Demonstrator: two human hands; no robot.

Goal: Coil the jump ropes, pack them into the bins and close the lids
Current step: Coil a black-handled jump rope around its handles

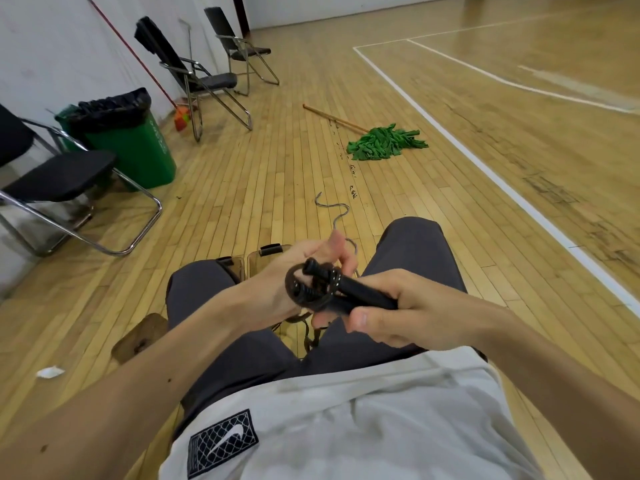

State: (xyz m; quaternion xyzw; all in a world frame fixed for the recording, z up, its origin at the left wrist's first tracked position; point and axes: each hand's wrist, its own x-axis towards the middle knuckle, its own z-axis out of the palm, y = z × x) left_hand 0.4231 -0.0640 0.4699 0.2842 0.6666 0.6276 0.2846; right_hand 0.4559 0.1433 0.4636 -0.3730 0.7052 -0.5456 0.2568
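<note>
In the centre of the frame, above the seated person's lap, both hands work on a black jump rope (360,293). The right hand (398,317) is closed around the two black handles, fingers wrapped over them and thumb pressed along the underside. The left hand (313,266) sits just beyond, palm turned up, fingers curled in on the cord. A dark loop of cord circles the handle ends between the two hands. From the left hand the loose cord runs away in a wavy line across the wooden floor (242,174) toward the upper middle. Two clear bins (258,263) stand on the floor between the knees, mostly hidden by the left forearm; whether their lids are on cannot be told. A green mop (388,142) lies farther off, and a green trash can (135,143) and black chairs (55,174) line the wall at left.
</note>
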